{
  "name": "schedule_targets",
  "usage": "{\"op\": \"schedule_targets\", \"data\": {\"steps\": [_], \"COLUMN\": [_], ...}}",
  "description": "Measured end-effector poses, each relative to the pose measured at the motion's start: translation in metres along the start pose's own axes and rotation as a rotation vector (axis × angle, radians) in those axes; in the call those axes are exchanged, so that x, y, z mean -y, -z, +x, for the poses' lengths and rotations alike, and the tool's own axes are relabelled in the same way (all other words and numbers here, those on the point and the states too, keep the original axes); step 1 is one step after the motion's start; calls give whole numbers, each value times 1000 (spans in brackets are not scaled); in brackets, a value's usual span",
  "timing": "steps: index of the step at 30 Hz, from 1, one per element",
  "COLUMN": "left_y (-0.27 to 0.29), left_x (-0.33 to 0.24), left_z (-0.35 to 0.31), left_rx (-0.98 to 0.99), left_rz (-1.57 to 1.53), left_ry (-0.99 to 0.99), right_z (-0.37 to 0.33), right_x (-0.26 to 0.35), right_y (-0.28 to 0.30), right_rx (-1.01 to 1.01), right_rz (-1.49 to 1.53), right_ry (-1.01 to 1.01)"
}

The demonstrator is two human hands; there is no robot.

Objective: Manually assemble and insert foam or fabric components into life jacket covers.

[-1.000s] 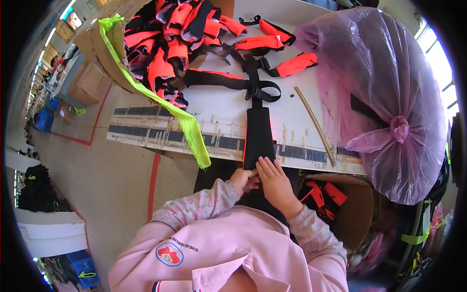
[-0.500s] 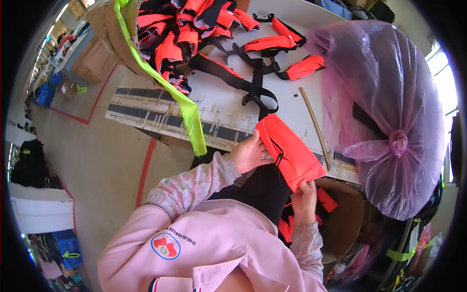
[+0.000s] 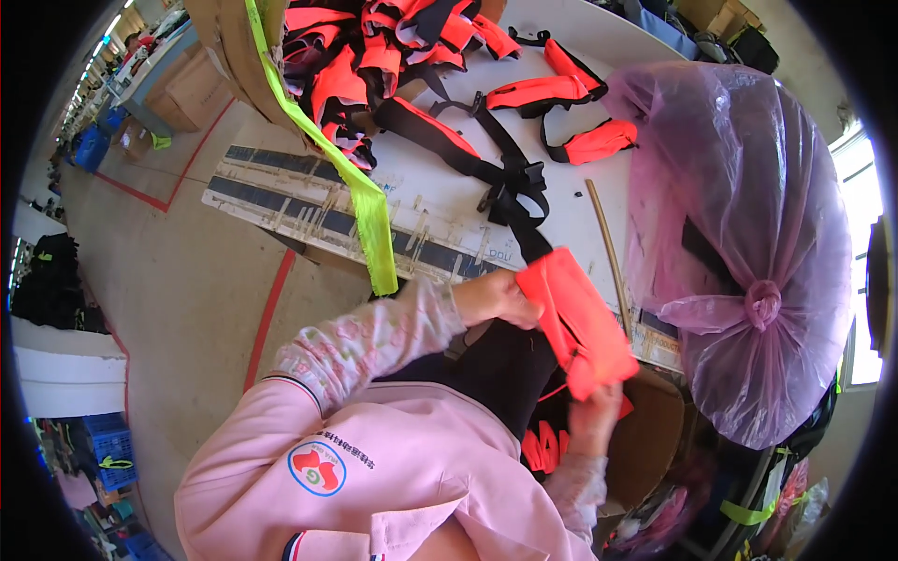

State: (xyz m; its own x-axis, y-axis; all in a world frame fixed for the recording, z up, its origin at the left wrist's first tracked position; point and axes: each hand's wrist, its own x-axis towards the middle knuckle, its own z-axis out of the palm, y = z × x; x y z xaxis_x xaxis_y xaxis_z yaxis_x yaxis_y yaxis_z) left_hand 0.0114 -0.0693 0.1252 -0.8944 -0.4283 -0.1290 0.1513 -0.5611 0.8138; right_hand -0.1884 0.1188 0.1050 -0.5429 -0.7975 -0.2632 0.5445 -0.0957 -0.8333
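A bright orange-pink waist pack (image 3: 589, 327) with a dark zip line hangs between my hands at the front edge of the table, slightly smeared by motion. My left hand (image 3: 503, 299) grips its upper left side, fingers curled at the edge. At the lower end, my right hand (image 3: 596, 416) is closed on the pack's corner and is blurred. From the pack's top a black strap (image 3: 519, 224) with buckles runs back onto the table. More waist packs (image 3: 538, 91) lie there with their straps, and one pack (image 3: 601, 140) rests apart on the right.
A cardboard box (image 3: 224, 47) at the far left spills a heap of orange-and-black packs (image 3: 374, 65). A yellow-green strip (image 3: 374, 234) hangs off it. On the right stand a wooden stick (image 3: 610, 252) and a knotted pink plastic bag (image 3: 748, 206). Below is an open carton (image 3: 655, 439) holding packs.
The waist pack has shifted a little right and down in the picture. My left hand has turned and curled more around its side. The whole view has also shifted slightly.
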Motion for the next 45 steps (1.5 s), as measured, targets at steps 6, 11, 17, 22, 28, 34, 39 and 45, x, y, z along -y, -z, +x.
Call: {"op": "schedule_targets", "data": {"steps": [6, 11, 17, 22, 28, 34, 39, 45], "left_y": [138, 218, 197, 131, 60, 37, 23, 21], "left_x": [-70, -112, -127, -86, -11, 9, 40, 51], "left_z": [6, 2, 30, 53, 64, 8, -18, 6], "left_rx": [-648, -771, -648, -416, -466, -312, -302, -600], "left_rz": [1483, 2155, 2029, 1185, 218, 55, 419, 257], "left_ry": [-408, 48, 155, 65, 107, -45, -31, 66], "right_z": [-65, -135, -133, -29, 26, 51, 55, 60], "right_x": [178, 247, 220, 127, 20, -23, -25, -31], "right_y": [131, 230, 300, 99, -84, -98, -98, -98], "right_rx": [-278, -354, -667, -159, 620, 389, 332, 278], "right_rz": [-404, -264, -1210, -1019, -962, -1118, -1101, -1179], "right_ry": [424, 439, -72, 70, 372, 446, 503, 602]}}
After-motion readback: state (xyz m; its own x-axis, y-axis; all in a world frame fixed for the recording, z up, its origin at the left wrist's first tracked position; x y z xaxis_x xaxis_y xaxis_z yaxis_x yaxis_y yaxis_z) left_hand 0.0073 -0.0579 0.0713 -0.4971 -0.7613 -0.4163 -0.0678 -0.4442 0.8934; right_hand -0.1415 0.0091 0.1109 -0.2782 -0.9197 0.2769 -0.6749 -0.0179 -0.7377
